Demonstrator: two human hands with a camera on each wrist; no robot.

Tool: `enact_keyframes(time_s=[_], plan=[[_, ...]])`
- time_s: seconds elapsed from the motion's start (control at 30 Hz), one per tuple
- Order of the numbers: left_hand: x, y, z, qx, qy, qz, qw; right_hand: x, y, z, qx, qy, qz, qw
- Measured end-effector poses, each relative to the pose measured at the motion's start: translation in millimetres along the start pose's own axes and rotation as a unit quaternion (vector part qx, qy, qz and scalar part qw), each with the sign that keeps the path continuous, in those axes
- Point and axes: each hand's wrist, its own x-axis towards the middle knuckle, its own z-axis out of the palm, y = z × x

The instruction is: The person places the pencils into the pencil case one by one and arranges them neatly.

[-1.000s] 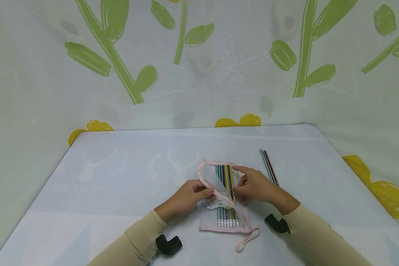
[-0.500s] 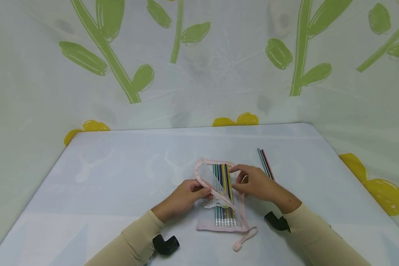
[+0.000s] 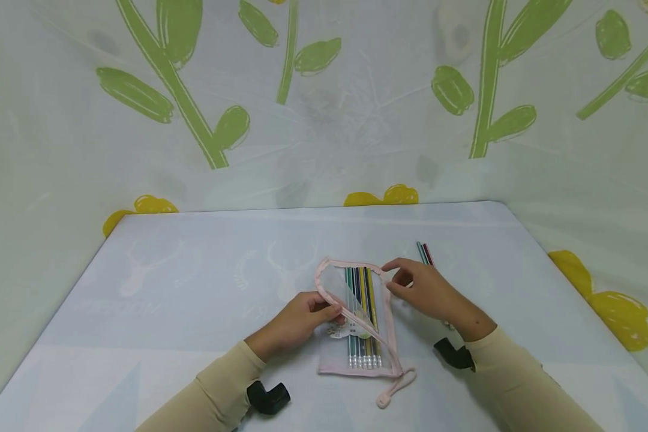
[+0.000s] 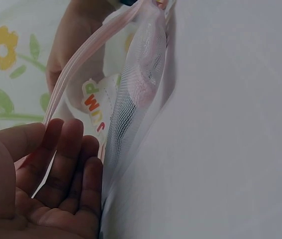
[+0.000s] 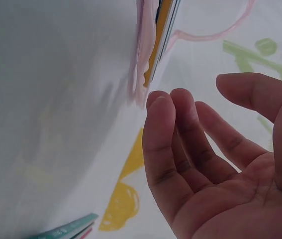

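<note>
A see-through mesh pencil pouch (image 3: 391,327) with pink edging lies on the table, its zipped opening lifted. Inside it several striped pencils (image 3: 364,288) lie side by side, their eraser ends toward the person. The left hand (image 3: 296,323) pinches the pink zipper edge (image 4: 76,64) between thumb and forefinger, as the left wrist view shows. At the pouch's upper right the right hand (image 3: 431,293) hovers with nothing in it. The right wrist view has its fingers (image 5: 159,124) loosely bent, thumb apart, just clear of the pouch's edge.
Loose pencils (image 3: 425,252), one teal and one dark red, lie right of the pouch, partly hidden behind the right hand. A pink pull loop (image 3: 394,390) trails from the pouch's lower right corner. A leaf-patterned curtain (image 3: 378,132) hangs behind the table (image 3: 194,258).
The right hand has drawn off the pencils inside the pouch and moved right, toward the loose pencils. The left hand keeps its pinch on the zipper edge.
</note>
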Motion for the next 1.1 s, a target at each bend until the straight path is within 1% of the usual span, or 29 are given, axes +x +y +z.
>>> enact_keyframes(time_s=[0.2,0.33,0.6,0.8,0.93,1.1], plan=[[0.0,-0.8,0.0,0.0,0.001,0.0,1.0,2.9,7.3,-3.4,-0.015,0.007,0.024,0.9996],[0.0,-0.7,0.0,0.0,0.001,0.002,1.0,3.6,11.9,-5.7,-0.022,0.007,0.033,0.9992],[0.1,-0.8,0.0,0.002,0.0,0.001,1.0,3.5,18.4,-15.9,-0.039,0.017,0.033,0.9985],[-0.3,0.1,-0.2,0.005,0.001,0.0,1.0,4.0,24.6,-21.6,-0.051,0.028,0.051,0.997],[-0.4,0.1,-0.6,0.007,0.003,-0.002,1.0,4.9,29.1,-24.0,-0.052,0.036,0.048,0.9968],[0.1,-0.6,-0.3,0.003,0.002,-0.004,1.0,4.3,32.6,-28.0,-0.051,0.037,0.05,0.9968]])
